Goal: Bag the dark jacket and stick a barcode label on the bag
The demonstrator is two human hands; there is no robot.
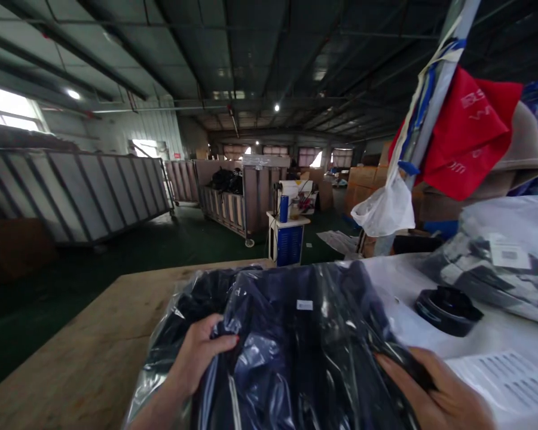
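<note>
A dark garment in a clear plastic bag (291,352) spreads across the table in front of me, with a small white label (304,305) near its top. My left hand (199,352) is closed on the bag's left side, thumb on top. On the right side, my right hand (439,388) pinches a dark fold of the same bagged garment. More dark bagged clothing (183,307) lies under and to the left of it. The lower end of the bag runs out of view.
To the right, a black tape roll (448,310), a white slotted plastic piece (502,379) and another bagged garment (493,257) lie on a white cover. A metal post (430,113) carries a white bag and red cloth. Beyond stand wheeled carts (224,209) and a blue-white cabinet (289,239).
</note>
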